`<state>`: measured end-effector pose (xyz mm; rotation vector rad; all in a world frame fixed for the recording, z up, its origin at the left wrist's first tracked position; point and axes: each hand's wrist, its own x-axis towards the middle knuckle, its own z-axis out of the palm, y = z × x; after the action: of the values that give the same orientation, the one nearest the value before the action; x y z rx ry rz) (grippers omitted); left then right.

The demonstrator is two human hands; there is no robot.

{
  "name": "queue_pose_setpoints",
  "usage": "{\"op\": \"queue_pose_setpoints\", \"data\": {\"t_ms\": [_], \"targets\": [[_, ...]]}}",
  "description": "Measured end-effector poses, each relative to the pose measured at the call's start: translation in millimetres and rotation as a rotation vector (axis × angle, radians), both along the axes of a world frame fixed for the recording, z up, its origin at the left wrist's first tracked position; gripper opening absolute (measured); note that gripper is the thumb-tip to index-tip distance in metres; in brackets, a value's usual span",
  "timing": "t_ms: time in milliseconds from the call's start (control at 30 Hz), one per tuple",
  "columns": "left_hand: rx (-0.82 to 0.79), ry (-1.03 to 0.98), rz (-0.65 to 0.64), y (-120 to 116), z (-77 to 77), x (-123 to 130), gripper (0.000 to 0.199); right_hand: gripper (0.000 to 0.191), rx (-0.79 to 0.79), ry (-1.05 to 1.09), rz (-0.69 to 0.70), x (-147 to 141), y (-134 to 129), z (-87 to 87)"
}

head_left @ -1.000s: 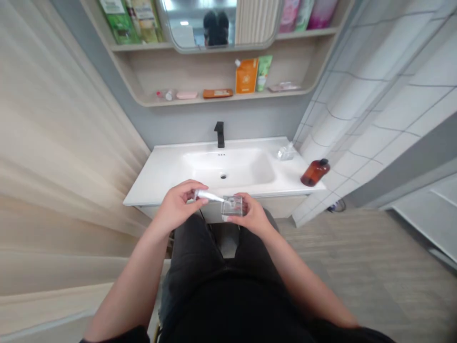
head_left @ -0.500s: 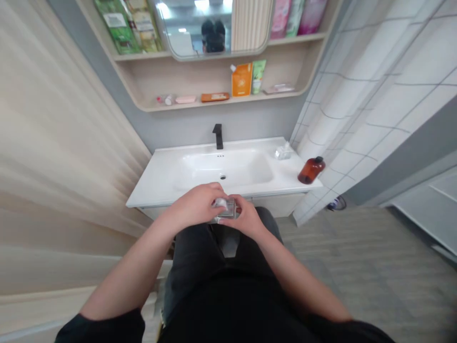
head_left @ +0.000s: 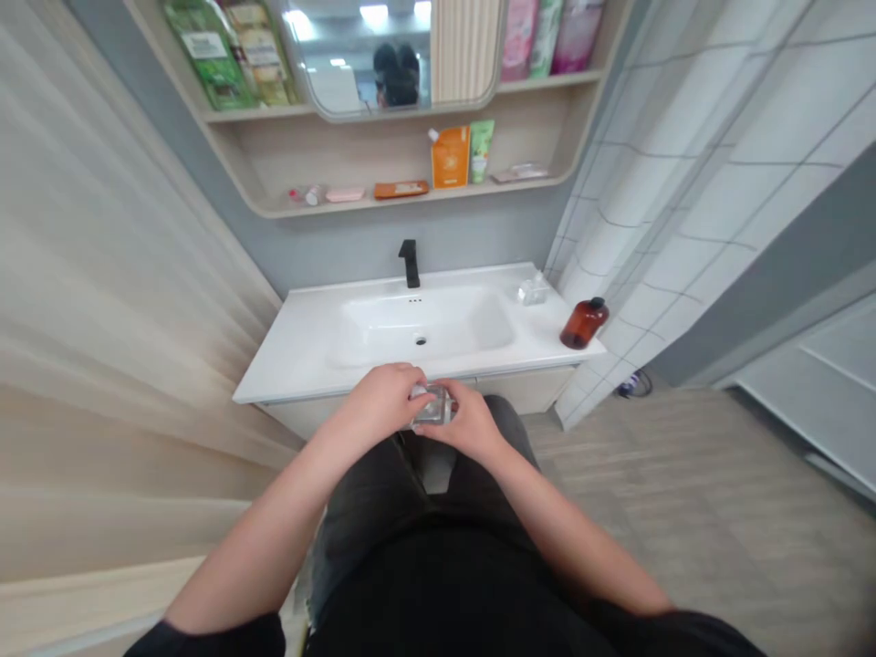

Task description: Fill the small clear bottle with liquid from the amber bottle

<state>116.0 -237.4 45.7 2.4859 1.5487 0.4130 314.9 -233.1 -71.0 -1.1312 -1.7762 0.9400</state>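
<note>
Just in front of the washbasin's front edge, I hold a small clear square bottle [head_left: 432,409] between both hands, low over my lap. My right hand [head_left: 472,422] is closed round its right side, thumb and fingers on opposite faces. My left hand [head_left: 391,398] is closed at its left end, with the thumb laid across the near side; whatever those fingers cover is hidden. The white washbasin [head_left: 287,351] lies just beyond my hands, with a black faucet [head_left: 410,263] at its back.
On the counter's right side stand a clear bottle [head_left: 532,290] and, by the corner, a brown bottle [head_left: 584,323]. A wall shelf [head_left: 274,208] holds an orange pouch [head_left: 450,157], a green tube [head_left: 480,151] and several bottles. Beige curtain [head_left: 123,274] hangs at left.
My view has shifted slightly, so the counter and shelf appear further left. Both hands stay on the clear bottle, which seems turned a little, with more of its face showing.
</note>
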Motion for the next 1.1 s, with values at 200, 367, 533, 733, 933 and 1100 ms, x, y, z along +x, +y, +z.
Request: {"op": "queue_pose_setpoints", "data": {"t_ms": [200, 367, 533, 733, 933, 1100], "targets": [[-0.044, 0.033, -0.069, 1, 2.7, 2, 0.016, 0.075, 0.001, 0.034, -0.027, 0, 1, -1.0], [-0.093, -0.181, -0.411, 2, 10.0, -12, 0.057, 0.076, -0.023, 0.085, 0.034, 7, 4, 1.4], [-0.047, -0.194, -0.215, 3, 8.6, -12, 0.03, 0.076, -0.019, 0.116, 0.053, 11, 6, 2.4], [-0.041, -0.277, -0.316, 1, 3.2, -13, 0.05, 0.079, -0.075, 0.198, 0.108, 11, 5, 2.2], [-0.068, -0.288, -0.384, 0, -4.5, -15, 0.067, 0.076, -0.067, 0.215, 0.134, 11, 3, 2.1], [-0.057, -0.284, -0.299, -3, -3.9, -12, 0.059, 0.08, -0.1, 0.281, 0.146, 10, 3, -0.4]]}}
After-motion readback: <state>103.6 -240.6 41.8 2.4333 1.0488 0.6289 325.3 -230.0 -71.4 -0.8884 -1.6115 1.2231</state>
